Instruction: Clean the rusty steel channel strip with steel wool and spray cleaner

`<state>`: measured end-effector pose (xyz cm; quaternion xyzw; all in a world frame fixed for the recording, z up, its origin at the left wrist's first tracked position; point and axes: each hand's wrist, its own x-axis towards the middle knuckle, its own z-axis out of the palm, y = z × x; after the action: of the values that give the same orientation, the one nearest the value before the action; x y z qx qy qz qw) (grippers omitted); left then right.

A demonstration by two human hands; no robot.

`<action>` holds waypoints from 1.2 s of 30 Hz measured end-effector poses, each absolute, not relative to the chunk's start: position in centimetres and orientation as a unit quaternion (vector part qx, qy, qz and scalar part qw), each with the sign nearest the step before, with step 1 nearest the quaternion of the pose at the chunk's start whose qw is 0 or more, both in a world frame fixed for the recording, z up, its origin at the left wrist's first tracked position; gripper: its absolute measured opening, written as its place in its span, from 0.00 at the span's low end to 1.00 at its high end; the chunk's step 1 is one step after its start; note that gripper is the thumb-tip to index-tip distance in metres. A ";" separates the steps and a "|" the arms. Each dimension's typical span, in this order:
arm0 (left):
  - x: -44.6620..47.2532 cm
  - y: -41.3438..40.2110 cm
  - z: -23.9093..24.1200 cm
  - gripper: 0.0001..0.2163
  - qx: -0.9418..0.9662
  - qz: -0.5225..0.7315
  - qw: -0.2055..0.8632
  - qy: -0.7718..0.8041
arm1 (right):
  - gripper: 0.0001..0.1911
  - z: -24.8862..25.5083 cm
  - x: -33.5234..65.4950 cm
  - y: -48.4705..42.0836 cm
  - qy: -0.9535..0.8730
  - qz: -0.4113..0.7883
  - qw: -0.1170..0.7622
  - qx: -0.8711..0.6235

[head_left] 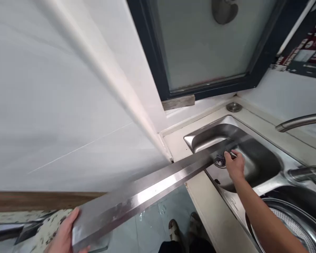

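A long, flat stainless steel strip [147, 191] runs diagonally from the lower left up to the steel sink [263, 161], its far end blurred over the basin. My left hand [64, 233] grips the strip's near end, fingers wrapped over its edge. My right hand [234, 165] reaches down into the basin beside the strip's far end. Its fingers are pinched together on the round drain strainer [220, 161] at the basin's bottom.
A curved tap spout [300, 121] hangs over the sink's right side. A dark pan with a wire rack [287, 221] sits in the near basin. White tiled wall fills the left, a dark-framed window [200, 52] the back. My sandalled feet [184, 228] stand on the tiled floor.
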<state>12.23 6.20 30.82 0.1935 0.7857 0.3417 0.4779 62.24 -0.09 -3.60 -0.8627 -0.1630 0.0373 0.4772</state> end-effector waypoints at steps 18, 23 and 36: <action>10.0 2.2 26.8 0.24 0.207 0.415 0.744 0.480 | 0.14 14.2 31.5 -0.2 -0.594 0.102 0.494 -0.626; 9.7 2.5 26.1 0.25 0.228 0.407 0.797 0.385 | 0.15 19.6 25.6 -1.0 -0.664 0.137 0.508 -0.531; 9.3 3.1 26.0 0.21 0.204 0.402 0.766 0.458 | 0.11 13.7 28.3 0.2 -0.539 0.004 0.566 -0.624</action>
<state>9.33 3.13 25.97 0.2041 0.4584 0.4025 0.7657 28.25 0.16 13.72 -0.6237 -0.5393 0.0040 0.5658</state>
